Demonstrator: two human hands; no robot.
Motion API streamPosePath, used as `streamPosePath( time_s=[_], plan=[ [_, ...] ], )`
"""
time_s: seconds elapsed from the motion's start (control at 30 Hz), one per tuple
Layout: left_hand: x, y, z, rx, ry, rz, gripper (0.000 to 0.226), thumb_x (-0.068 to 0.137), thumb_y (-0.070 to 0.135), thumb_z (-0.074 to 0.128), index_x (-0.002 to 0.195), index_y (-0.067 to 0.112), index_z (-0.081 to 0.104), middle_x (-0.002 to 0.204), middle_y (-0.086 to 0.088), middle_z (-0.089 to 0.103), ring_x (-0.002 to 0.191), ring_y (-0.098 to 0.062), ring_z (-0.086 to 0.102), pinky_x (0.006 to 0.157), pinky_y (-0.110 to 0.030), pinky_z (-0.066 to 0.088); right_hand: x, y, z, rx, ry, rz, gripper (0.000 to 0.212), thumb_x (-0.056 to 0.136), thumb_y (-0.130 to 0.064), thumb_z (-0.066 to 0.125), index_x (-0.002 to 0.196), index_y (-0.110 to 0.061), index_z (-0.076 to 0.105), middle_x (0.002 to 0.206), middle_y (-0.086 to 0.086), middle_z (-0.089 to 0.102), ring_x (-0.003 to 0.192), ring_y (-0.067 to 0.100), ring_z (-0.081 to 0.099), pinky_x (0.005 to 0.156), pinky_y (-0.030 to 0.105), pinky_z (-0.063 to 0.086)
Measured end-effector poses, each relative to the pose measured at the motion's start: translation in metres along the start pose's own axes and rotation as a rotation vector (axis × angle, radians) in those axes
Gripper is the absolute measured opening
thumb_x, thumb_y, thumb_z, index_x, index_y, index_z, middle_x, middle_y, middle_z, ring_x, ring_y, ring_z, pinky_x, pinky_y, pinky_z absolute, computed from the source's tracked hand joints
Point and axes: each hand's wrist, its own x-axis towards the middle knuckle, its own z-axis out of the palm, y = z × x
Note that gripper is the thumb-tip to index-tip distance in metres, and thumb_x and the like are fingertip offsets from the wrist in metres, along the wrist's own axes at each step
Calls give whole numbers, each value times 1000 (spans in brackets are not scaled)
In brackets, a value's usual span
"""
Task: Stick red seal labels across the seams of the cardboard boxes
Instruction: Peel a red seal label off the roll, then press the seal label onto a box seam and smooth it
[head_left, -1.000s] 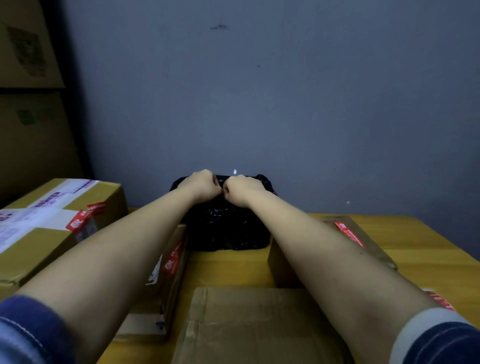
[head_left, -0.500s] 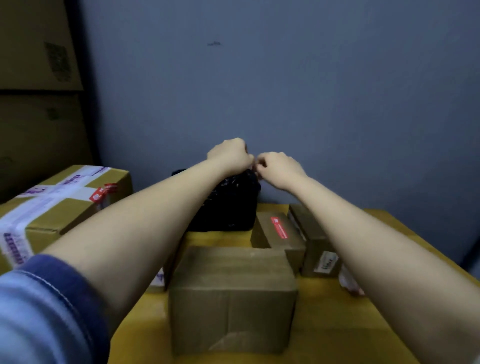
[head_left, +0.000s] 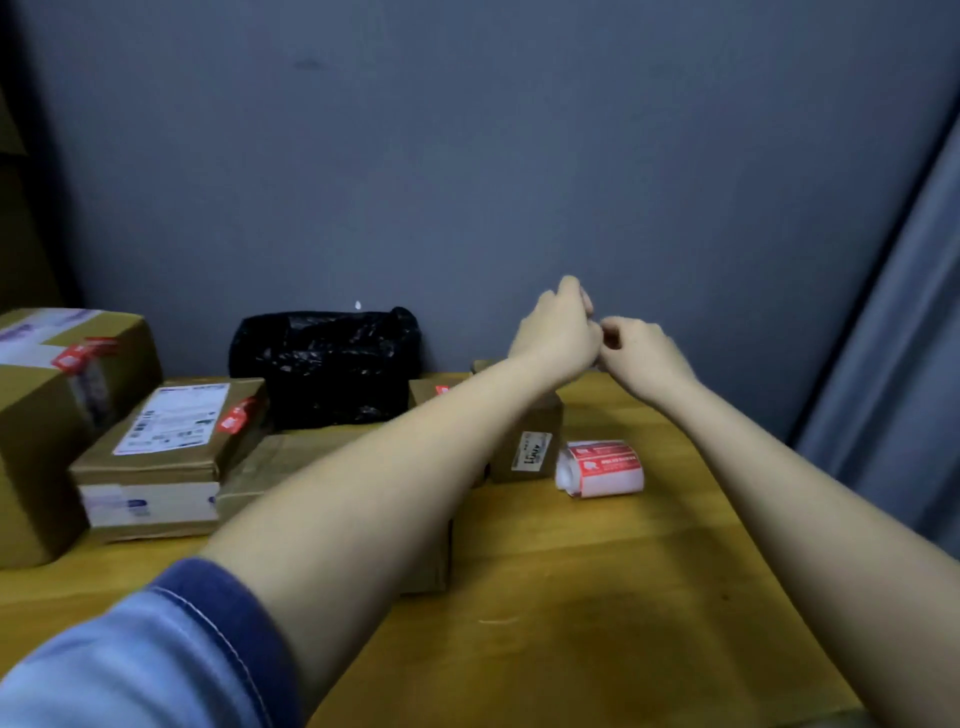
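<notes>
yellow wooden tabletop (head_left: 597, 571), grey wall behind. left hand (head_left: 558, 332) and right hand (head_left: 641, 353) raised above the far edge at 1 o'clock, knuckles touching. left grip: fingers curled, thumb and fingertips pinched together; right grip: fingers curled toward the left; held item between them too small to identify, so cannot tell whether either grasps anything.

roll of red seal labels (head_left: 600, 467) lying on its side on the tabletop at 2 o'clock, just right of a small cardboard box (head_left: 530, 441) bearing a white sticker. plain cardboard box (head_left: 270, 467) at centre, largely hidden under the left forearm. flat cardboard box (head_left: 171, 441) at 10 o'clock, white shipping label on top, red seal label (head_left: 236, 415) across its right edge. large cardboard box (head_left: 47, 415) at 9 o'clock, taped, red seal (head_left: 78, 356) across its top seam. black plastic bag (head_left: 327, 358) at 12 o'clock against the wall. blue sleeve (head_left: 145, 654) at 7 o'clock.
</notes>
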Motion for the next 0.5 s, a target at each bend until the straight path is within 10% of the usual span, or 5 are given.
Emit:
streamPosePath(
  time_s=[0.27, 0.5],
  plan=[
    [-37, -17, 87, -68, -247, -249, 38, 93, 21, 46, 130, 14, 42, 137, -17, 37, 127, -37, 41, 104, -36, 33, -30, 75, 49, 194, -6, 186, 9, 85, -22, 59, 94, -23, 58, 104, 4, 62, 103, 28, 58, 87, 42, 47],
    [-82, -29, 142, -162, -15, -434, 54, 88, 29, 56, 136, 18, 33, 152, -11, 10, 141, -30, 14, 114, -34, 18, -53, 100, 98, 350, 22, 422, 42, 93, -35, 55, 126, -9, 48, 126, 16, 50, 120, 34, 48, 102, 41, 38]
  ],
)
